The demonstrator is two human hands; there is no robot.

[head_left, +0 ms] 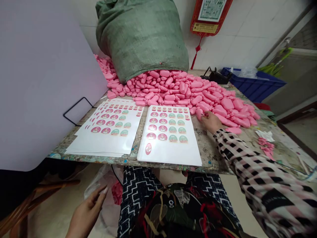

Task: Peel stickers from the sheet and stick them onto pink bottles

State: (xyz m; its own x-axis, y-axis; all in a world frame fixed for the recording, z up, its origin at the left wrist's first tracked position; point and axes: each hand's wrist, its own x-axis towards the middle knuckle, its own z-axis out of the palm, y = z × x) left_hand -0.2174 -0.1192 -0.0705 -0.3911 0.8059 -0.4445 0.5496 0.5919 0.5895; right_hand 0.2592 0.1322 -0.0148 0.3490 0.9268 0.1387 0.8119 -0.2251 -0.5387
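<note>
My right hand, in a checked sleeve, is at the front edge of a heap of pink, rounded, sausage-like pieces. Its fingers close on one small pink piece, partly hidden by the fingertips. Below the table's front edge, at lower left, is my left hand. It holds nothing I can see, with thumb and forefinger stretched forward and slightly apart. Between my hands, a stack of printed sticker sheets lies on the table, with pink and green labels. Left of it, more sticker sheets lie fanned out.
A big green sack leans behind the heap, its mouth over the pieces. A pale panel blocks the left side. At the back right stands a blue crate. Pink scraps lie to the right. A clear plastic bag hangs below the table.
</note>
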